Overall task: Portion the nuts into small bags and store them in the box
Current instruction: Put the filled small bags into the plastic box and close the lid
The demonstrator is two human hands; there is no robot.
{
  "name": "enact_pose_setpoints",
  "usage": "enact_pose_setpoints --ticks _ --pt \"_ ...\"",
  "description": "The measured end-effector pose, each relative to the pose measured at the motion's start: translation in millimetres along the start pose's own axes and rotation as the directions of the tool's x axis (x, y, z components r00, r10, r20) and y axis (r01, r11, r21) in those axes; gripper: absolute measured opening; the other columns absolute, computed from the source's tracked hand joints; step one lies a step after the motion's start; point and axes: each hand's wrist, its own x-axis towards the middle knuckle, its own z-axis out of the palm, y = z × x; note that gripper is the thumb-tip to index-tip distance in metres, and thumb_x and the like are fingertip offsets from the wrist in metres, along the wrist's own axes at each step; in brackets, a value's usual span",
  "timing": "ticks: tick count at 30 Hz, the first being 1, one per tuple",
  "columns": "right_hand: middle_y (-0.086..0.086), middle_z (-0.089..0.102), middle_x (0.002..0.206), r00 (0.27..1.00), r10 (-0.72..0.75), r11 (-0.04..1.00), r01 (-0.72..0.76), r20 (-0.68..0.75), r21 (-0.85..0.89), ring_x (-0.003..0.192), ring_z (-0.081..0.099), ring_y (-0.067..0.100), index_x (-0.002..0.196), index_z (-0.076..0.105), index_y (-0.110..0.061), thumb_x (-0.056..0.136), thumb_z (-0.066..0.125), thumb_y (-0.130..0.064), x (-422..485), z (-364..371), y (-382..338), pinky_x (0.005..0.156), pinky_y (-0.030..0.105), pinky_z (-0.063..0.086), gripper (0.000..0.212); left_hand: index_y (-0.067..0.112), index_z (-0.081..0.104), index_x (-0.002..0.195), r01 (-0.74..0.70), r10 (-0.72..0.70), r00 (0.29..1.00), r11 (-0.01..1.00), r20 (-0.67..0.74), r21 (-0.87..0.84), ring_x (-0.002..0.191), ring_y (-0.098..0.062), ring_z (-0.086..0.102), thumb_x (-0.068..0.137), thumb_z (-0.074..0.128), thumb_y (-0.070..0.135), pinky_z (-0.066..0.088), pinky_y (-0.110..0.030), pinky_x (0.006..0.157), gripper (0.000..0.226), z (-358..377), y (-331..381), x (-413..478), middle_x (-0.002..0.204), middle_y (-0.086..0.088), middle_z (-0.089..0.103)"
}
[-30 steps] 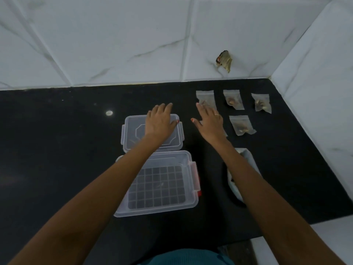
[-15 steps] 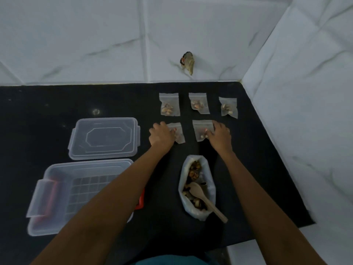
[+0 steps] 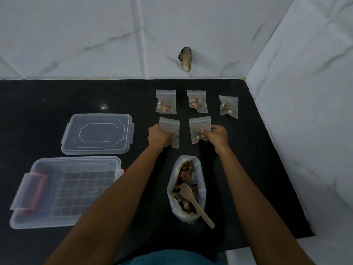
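Fingers of the left hand (image 3: 159,135) curl round the lower edge of a small clear zip bag (image 3: 170,124), while the right hand (image 3: 217,135) pinches the lower right corner of a second small clear bag of nuts (image 3: 199,123) just beside it. Both bags lie on the black stone countertop (image 3: 57,96). Behind them sit 3 more filled clear bags in a row: left (image 3: 165,101), middle (image 3: 197,101) and right (image 3: 228,106), each apart from the others. Nearer the person, between the forearms, a large open plastic bag (image 3: 188,219) holds loose mixed nuts (image 3: 184,173) and a pale wooden spoon (image 3: 193,199). To the left stands the open clear plastic box with red latches (image 3: 47,221), its clear lid (image 3: 97,133) flat behind it.
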Motion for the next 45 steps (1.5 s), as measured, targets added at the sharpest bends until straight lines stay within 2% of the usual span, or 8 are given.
enact_pose_setpoints --ticks 6,11,18,24,28,34,40,45 --pt "0.011 0.065 0.108 0.988 0.091 0.941 -0.127 0.128 0.313 0.086 0.064 0.014 0.108 0.059 -0.003 0.082 0.067 -0.006 -29 -7 -17 0.059 0.015 0.054 0.028 0.009 0.049 0.121 -0.021 0.044 0.996 0.964 0.081 -0.265 0.110 -0.024 0.056 0.083 0.066 0.013 0.050 -0.040 0.093 0.042 -23 7 -19 0.124 -0.012 0.056" --pt "0.012 0.065 0.105 0.967 0.081 0.886 -0.180 0.240 0.427 0.050 0.060 -0.001 0.116 0.057 -0.001 0.083 0.064 -0.005 -71 -8 -38 0.049 0.012 0.048 0.033 0.009 0.046 0.127 -0.024 0.109 0.974 0.923 0.200 -0.385 0.107 -0.021 0.057 0.087 0.060 0.011 0.050 -0.035 0.088 0.042 -68 5 -51 0.122 -0.009 0.056" --pt "0.005 0.067 0.094 0.937 0.068 0.861 -0.229 0.343 0.454 0.081 0.066 0.011 0.098 0.061 -0.009 0.082 0.063 -0.005 -146 19 -67 0.058 0.017 0.054 0.017 0.012 0.050 0.121 -0.037 0.126 0.974 0.912 0.191 -0.408 0.091 -0.013 0.060 0.085 0.062 0.015 0.051 -0.024 0.065 0.039 -143 -28 -91 0.107 -0.003 0.059" --pt "0.003 0.070 0.094 0.932 -0.012 0.932 -0.121 0.361 0.341 0.085 0.068 0.010 0.098 0.064 -0.011 0.081 0.066 -0.009 -198 69 -69 0.067 0.018 0.056 0.017 0.012 0.051 0.115 -0.013 0.080 0.985 0.916 0.151 -0.400 0.094 -0.018 0.063 0.084 0.063 0.013 0.053 -0.028 0.075 0.034 -209 -82 -111 0.102 -0.004 0.063" --pt "0.001 0.069 0.102 0.921 -0.048 0.971 -0.048 0.387 0.235 0.092 0.066 0.011 0.112 0.059 -0.012 0.079 0.069 -0.012 -222 107 -61 0.076 0.025 0.055 0.034 0.009 0.051 0.116 -0.076 0.116 0.987 0.948 0.115 -0.308 0.089 -0.016 0.065 0.083 0.066 0.015 0.054 -0.022 0.064 0.037 -238 -121 -109 0.101 -0.007 0.066" --pt "-0.009 0.062 0.092 0.956 -0.124 0.992 0.117 0.265 0.042 0.082 0.061 0.003 0.114 0.057 -0.015 0.081 0.070 -0.014 -250 156 -48 0.062 0.013 0.049 0.036 0.010 0.045 0.120 -0.142 0.159 0.980 0.980 0.120 -0.140 0.083 -0.009 0.058 0.081 0.069 0.016 0.047 -0.014 0.061 0.046 -248 -155 -109 0.098 0.003 0.058" --pt "-0.002 0.056 0.107 0.934 -0.328 0.868 0.356 0.139 -0.345 0.094 0.057 0.014 0.127 0.039 -0.023 0.084 0.064 -0.014 -266 183 -38 0.074 0.031 0.049 0.051 0.014 0.019 0.136 -0.240 0.238 0.969 0.970 0.066 0.024 0.097 -0.018 0.052 0.085 0.061 0.003 0.046 -0.023 0.075 0.067 -233 -168 -113 0.112 -0.003 0.040" --pt "0.006 0.052 0.109 0.926 -0.340 0.747 0.372 0.163 -0.552 0.086 0.059 0.019 0.104 0.055 -0.010 0.091 0.054 -0.013 -264 207 -29 0.074 0.036 0.054 0.013 0.011 0.036 0.130 -0.354 0.339 0.935 0.892 0.101 0.281 0.095 -0.027 0.054 0.089 0.052 0.003 0.048 -0.031 0.083 0.045 -217 -175 -112 0.126 -0.014 0.036"
